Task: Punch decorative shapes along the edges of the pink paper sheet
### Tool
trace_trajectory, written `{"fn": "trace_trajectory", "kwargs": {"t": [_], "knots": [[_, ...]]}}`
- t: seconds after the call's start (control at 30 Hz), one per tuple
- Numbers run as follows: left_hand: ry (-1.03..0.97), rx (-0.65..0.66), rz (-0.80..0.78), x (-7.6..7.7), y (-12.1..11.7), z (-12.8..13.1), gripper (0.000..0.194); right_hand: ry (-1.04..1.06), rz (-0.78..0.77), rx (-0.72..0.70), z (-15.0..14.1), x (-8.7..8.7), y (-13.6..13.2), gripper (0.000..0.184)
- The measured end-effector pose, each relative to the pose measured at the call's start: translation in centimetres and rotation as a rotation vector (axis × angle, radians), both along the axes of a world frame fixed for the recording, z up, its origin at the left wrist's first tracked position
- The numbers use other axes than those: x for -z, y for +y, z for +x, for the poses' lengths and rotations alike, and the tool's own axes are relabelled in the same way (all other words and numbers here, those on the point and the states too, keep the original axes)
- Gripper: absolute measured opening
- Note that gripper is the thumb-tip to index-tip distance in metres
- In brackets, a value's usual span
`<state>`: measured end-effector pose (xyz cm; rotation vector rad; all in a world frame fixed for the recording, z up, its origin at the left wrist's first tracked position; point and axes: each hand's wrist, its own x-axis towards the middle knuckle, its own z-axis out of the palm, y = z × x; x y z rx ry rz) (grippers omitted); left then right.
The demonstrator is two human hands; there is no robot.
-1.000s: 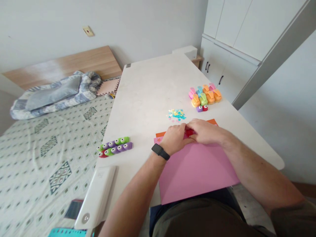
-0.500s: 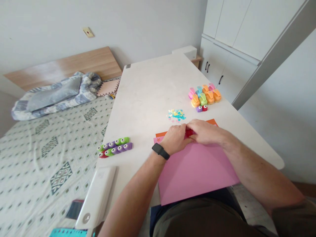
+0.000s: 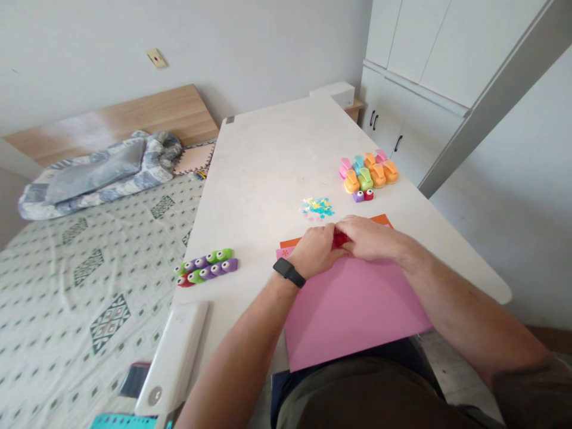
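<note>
Both of my hands are closed around a small red craft punch (image 3: pixel 340 239) at the far edge of a pink paper sheet (image 3: pixel 353 316). My left hand (image 3: pixel 315 249), below a black watch, grips its left side. From the right, my right hand (image 3: pixel 369 238) wraps over it, so most of the punch is hidden. Under the pink sheet lies orange paper (image 3: pixel 289 243), showing at the far corners. A small flower-shaped cutout (image 3: pixel 285 253) shows orange near the pink sheet's left corner. Just beyond my hands is a pile of blue, yellow and pink paper shapes (image 3: pixel 318 207).
Larger colourful punches (image 3: pixel 366 176) stand at the right, with two small eyed punches (image 3: pixel 363 195) before them. Several more small punches (image 3: pixel 208 268) line the table's left side. A long white device (image 3: pixel 172 357) lies at the near left edge, beside the bed (image 3: pixel 53 286).
The whole view has shifted very slightly. My hands stay on the red punch in the same place, and the papers have not visibly moved.
</note>
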<state>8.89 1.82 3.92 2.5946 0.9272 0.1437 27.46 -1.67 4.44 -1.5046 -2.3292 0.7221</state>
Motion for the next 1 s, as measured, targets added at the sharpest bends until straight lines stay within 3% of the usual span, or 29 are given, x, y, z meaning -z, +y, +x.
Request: {"fn": "trace_trajectory", "kwargs": {"t": [0.13, 0.27, 0.5, 0.7, 1.0], "knots": [[-0.008, -0.007, -0.023, -0.3, 0.2, -0.1, 0.040, 0.036, -0.023, -0.013, 0.0, -0.3, -0.1, 0.029], [-0.019, -0.006, -0.004, -0.7, 0.2, -0.5, 0.048, 0.045, -0.017, -0.019, -0.1, -0.2, -0.1, 0.022], [-0.019, -0.095, 0.030, -0.9, -0.6, -3.1, 0.061, -0.007, 0.033, 0.050, -0.1, -0.1, -0.1, 0.016], [-0.076, -0.129, 0.044, -0.3, -0.4, -5.5, 0.025, 0.038, 0.041, 0.097, 0.3, -0.6, -0.1, 0.009], [-0.191, -0.203, -0.028, 0.9, -0.2, -7.6, 0.021, 0.133, -0.026, 0.321, 0.6, -1.5, 0.3, 0.019]]}}
